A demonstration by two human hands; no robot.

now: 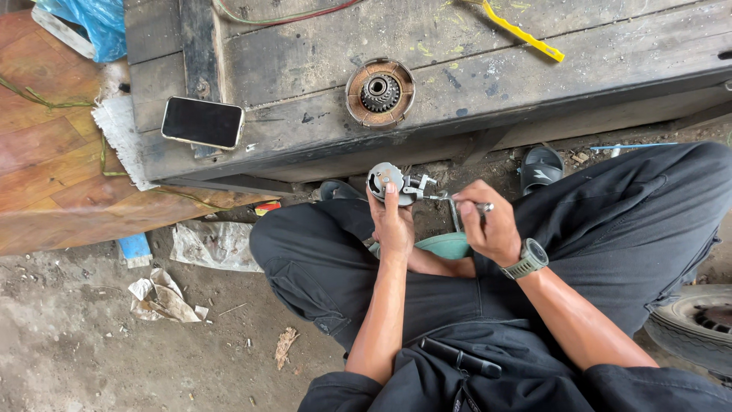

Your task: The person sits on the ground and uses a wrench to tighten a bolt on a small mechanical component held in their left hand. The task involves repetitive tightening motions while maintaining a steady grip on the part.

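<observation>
Dull grey metal part [389, 183] — rough, stained wooden bench [457, 69].

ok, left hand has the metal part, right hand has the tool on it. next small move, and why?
Probably a short turn of the thin metal tool with the right hand, while the left hand keeps the round grey metal part steady. The tool's tip already meets the part's side fitting, and both hands grip firmly above the lap. Which way to turn cannot be told.

Hidden: the left hand [393, 225] covers the lower part of the small round grey metal housing [387, 183].
Too small: the thin metal tool [457, 207] in the right hand [488, 229].
Cut off: black rubber tyre [698, 328], blue plastic bag [91, 23].
</observation>
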